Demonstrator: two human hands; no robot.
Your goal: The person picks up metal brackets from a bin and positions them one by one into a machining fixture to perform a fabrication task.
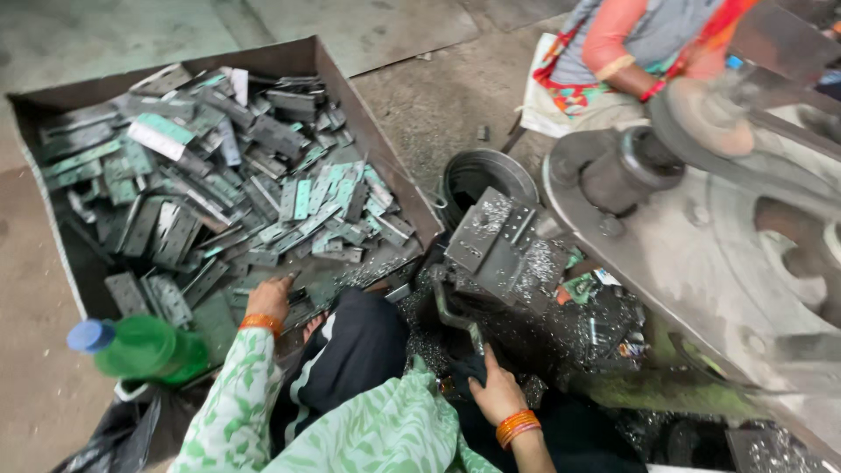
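Note:
My left hand (269, 298) reaches into a large metal tray (368, 131) heaped with several flat, punched metal plates (263, 188), its fingers closed on plates at the tray's near edge. My right hand (495, 390) rests low beside a dark cloth and grips the bent metal lever (455, 320) at the base of a press. The press block (499, 245) is covered in shiny metal shavings. Both wrists carry orange bangles, and my sleeves are green and white.
A green plastic bottle with a blue cap (140, 349) lies at the lower left. A round metal bucket (486, 175) stands behind the press. A large grey flywheel machine (745, 236) fills the right. Another person (631, 52) sits at the upper right.

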